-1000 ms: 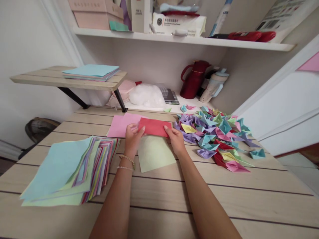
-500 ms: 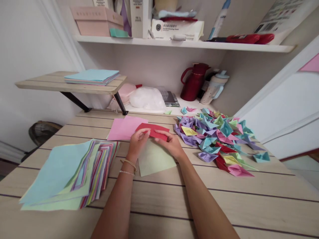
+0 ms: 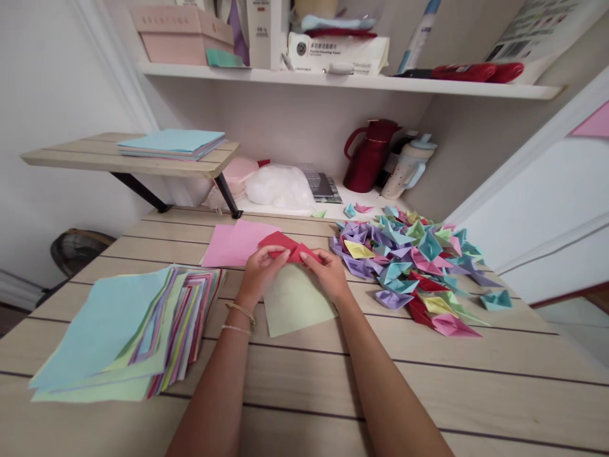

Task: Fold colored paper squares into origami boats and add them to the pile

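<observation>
Between both hands is a red sheet of folded paper point(image 3: 284, 242), bent down at its middle into a shallow V. My left hand point(image 3: 263, 271) pinches its left part between thumb and fingers. On the right part, my right hand point(image 3: 327, 271) grips the same paper, thumb toward the near edge. Just below the hands a pale green square sheet point(image 3: 297, 303) lies flat on the table. Behind my left hand are pink sheets point(image 3: 231, 243). To the right of my right hand spreads a heap of folded paper boats point(image 3: 399, 251) in many colours.
A fanned stack of coloured paper point(image 3: 104, 330) lies at the left. A raised wooden stand point(image 3: 71, 152) carries more paper sheets point(image 3: 171, 143). At the back stand a dark red jug point(image 3: 368, 158) and a pale bottle point(image 3: 404, 170), beneath a white shelf point(image 3: 266, 74).
The red paper, nearly flat half a second ago, is now bent along its middle. My hands have shifted slightly, and the view has moved a little.
</observation>
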`<state>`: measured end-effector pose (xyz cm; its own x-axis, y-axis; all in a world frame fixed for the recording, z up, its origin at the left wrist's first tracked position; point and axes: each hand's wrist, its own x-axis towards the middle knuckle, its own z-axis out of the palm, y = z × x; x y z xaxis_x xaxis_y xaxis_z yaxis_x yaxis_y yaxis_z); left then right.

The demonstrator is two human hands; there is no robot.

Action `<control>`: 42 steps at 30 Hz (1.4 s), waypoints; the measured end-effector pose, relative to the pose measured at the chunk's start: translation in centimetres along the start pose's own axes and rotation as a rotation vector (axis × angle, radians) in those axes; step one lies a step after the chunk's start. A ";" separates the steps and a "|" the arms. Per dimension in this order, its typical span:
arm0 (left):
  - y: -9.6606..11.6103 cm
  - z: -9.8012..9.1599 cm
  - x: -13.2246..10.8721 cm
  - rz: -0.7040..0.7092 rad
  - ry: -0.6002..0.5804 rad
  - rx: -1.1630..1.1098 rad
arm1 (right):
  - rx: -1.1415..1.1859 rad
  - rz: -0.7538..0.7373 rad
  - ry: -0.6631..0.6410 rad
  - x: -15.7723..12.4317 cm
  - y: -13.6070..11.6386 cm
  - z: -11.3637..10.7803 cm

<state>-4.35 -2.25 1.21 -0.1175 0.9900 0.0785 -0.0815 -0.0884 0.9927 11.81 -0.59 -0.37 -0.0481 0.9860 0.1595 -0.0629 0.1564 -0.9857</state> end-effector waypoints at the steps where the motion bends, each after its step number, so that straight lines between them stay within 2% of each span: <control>1: 0.0 0.1 -0.1 -0.012 -0.033 0.002 | 0.047 0.010 0.027 0.1 0.0 0.0; 3: -0.2 0.2 -0.1 -0.009 -0.044 0.011 | 0.152 0.020 0.052 0.2 0.2 0.1; 7: -0.4 0.2 0.2 0.029 0.068 -0.096 | 0.212 0.031 -0.011 0.3 0.7 0.2; 10: -0.5 0.2 0.3 -0.008 0.109 -0.178 | 0.024 -0.011 -0.054 0.3 1.0 0.2; 13: -0.7 0.0 0.4 -0.006 0.051 -0.130 | -0.203 -0.100 0.060 0.3 1.1 0.2; 16: -0.9 -0.1 0.5 0.062 0.034 0.025 | -0.212 -0.060 0.108 0.3 1.1 0.2; 19: -0.6 0.0 0.4 0.057 0.015 0.031 | -0.197 -0.034 0.032 0.3 1.0 0.2; 23: -0.1 0.3 0.4 -0.097 0.006 -0.114 | -0.305 -0.091 -0.011 0.2 0.9 0.2; 28: -0.2 0.0 0.4 0.046 0.074 -0.008 | -0.292 -0.110 -0.095 0.1 0.9 0.2; 34: -0.8 -0.5 0.5 0.022 0.117 -0.073 | -0.275 -0.170 -0.215 -0.2 0.6 0.3; 38: -0.5 -0.3 0.6 -0.047 0.124 -0.196 | -0.320 -0.231 -0.193 -0.3 0.3 0.4; 42: 0.2 -0.1 0.2 -0.086 0.096 -0.180 | -0.252 -0.181 -0.079 -0.1 0.2 0.6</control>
<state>-4.51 -2.07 1.40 -0.1953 0.9805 -0.0235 -0.2693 -0.0306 0.9626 11.25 -0.73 -0.53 -0.1366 0.9350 0.3272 0.1709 0.3476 -0.9220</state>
